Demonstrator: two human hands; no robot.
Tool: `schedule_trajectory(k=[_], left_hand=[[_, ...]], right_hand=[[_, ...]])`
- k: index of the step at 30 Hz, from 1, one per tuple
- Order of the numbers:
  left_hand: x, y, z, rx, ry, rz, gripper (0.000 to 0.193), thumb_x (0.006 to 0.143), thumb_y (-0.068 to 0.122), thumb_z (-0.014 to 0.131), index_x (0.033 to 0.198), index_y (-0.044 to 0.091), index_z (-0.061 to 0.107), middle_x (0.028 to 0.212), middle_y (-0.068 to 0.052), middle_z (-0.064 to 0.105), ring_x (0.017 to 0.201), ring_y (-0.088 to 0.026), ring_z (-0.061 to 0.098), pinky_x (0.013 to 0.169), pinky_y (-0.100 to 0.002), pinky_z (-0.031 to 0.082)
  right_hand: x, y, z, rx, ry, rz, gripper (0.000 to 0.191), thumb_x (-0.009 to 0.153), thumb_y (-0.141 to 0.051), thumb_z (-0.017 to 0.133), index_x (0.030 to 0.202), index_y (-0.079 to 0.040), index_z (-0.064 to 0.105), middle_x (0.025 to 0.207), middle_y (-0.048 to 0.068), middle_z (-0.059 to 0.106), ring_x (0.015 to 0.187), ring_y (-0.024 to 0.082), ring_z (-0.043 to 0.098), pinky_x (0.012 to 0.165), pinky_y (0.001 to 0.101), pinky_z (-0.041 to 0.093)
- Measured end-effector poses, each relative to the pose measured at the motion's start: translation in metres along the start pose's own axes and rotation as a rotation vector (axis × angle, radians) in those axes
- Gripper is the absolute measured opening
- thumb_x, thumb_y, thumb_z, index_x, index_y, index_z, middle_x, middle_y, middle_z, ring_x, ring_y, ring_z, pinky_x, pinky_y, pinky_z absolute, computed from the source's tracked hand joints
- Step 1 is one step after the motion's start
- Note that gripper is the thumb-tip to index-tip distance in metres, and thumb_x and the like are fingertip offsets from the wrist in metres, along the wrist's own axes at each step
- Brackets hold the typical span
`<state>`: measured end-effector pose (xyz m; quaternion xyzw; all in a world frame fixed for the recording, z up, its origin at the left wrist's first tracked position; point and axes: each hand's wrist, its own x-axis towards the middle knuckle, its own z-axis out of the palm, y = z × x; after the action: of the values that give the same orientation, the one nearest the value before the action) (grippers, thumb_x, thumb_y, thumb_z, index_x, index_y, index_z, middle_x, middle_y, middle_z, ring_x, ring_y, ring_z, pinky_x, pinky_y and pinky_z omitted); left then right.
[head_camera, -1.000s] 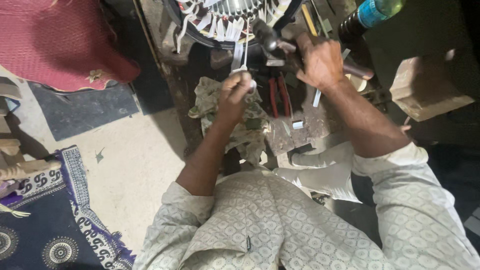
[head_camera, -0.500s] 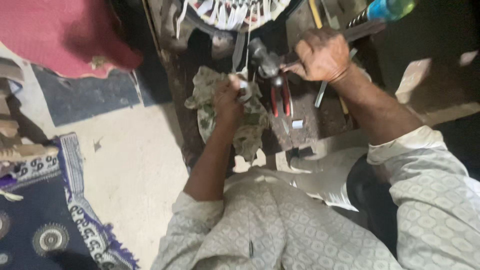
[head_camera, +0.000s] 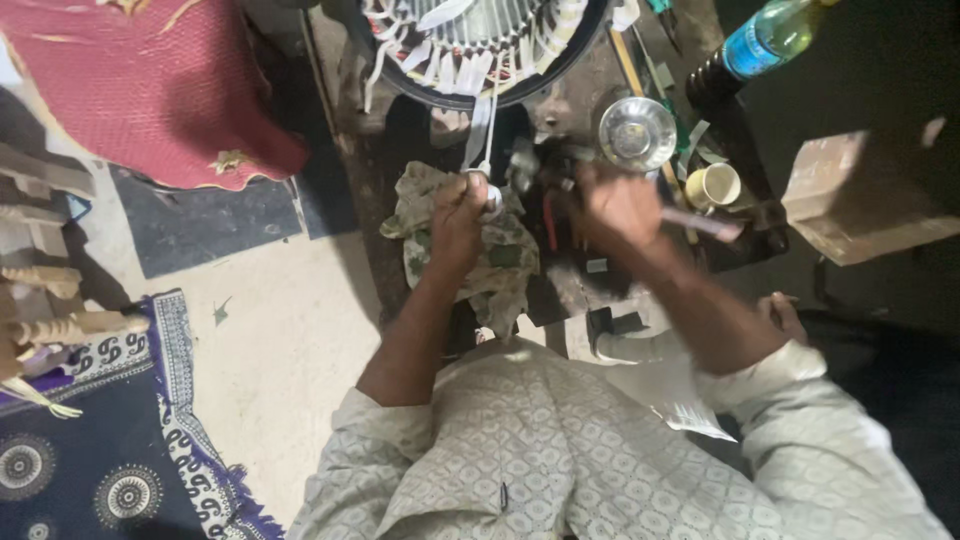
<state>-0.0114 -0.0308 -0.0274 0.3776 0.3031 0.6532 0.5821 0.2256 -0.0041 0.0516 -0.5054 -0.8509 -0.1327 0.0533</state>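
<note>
My left hand (head_camera: 459, 207) is closed around a thin pale tool (head_camera: 478, 135) that points up at the wound stator (head_camera: 480, 40) of a motor at the top of the view. My right hand (head_camera: 612, 205), blurred by motion, grips a hammer (head_camera: 525, 165). The hammer's head hangs just right of my left fist, and its handle sticks out to the right past my fingers. Both hands are over a crumpled greenish rag (head_camera: 500, 262) on the dark workbench (head_camera: 560, 290).
A metal bowl (head_camera: 637, 133), a small cup (head_camera: 715, 185) and a plastic bottle (head_camera: 765, 38) stand at the upper right. Red-handled pliers (head_camera: 548, 215) lie under my right hand. A wooden block (head_camera: 860, 200) sits far right. A red cloth (head_camera: 150, 90) and patterned rug (head_camera: 100, 460) lie left.
My right hand has swung the hammer down and left toward my left fist. My left hand keeps its hold on the thin tool at the stator.
</note>
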Motion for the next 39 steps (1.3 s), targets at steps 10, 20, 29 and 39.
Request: schedule_trajectory(k=[10,20,29,39], left_hand=[[-0.025,0.057,0.023,1.006,-0.327,0.443,0.014,0.089,0.015,0.071,0.089,0.003,0.063,0.104,-0.014,0.063,0.104,-0.035,0.061,0.087,-0.048,0.044],[-0.06,0.128,0.063,1.325,-0.559,0.543,0.019,0.08,0.029,0.076,0.084,0.01,0.074,0.127,-0.017,0.067,0.13,-0.036,0.055,0.1,-0.052,0.042],[0.029,0.189,0.02,1.395,-0.166,0.656,0.027,0.093,0.008,0.069,0.12,0.008,0.068,0.119,-0.012,0.067,0.112,-0.037,0.063,0.097,-0.05,0.046],[0.194,0.077,-0.017,1.515,-0.228,0.361,0.051,0.075,0.008,0.08,0.118,0.002,0.051,0.086,-0.023,0.07,0.086,-0.047,0.068,0.074,-0.056,0.051]], right_hand=[[-0.04,-0.037,0.021,0.262,0.131,0.09,0.036,0.078,-0.037,0.08,0.103,-0.012,0.073,0.094,0.011,0.069,0.085,0.033,0.069,0.075,0.0497,0.054],[0.074,-0.073,0.017,1.388,-0.018,0.22,0.025,0.108,-0.026,0.072,0.1,-0.003,0.076,0.08,0.008,0.068,0.074,0.012,0.057,0.069,0.0279,0.049],[0.049,-0.048,0.009,1.721,0.184,0.358,0.022,0.108,-0.02,0.064,0.101,-0.002,0.076,0.079,-0.003,0.066,0.069,0.005,0.05,0.064,0.0241,0.039],[-0.007,-0.031,-0.019,1.705,0.08,0.381,0.026,0.108,-0.023,0.063,0.104,-0.001,0.076,0.071,-0.004,0.057,0.065,0.005,0.046,0.061,0.0227,0.036]])
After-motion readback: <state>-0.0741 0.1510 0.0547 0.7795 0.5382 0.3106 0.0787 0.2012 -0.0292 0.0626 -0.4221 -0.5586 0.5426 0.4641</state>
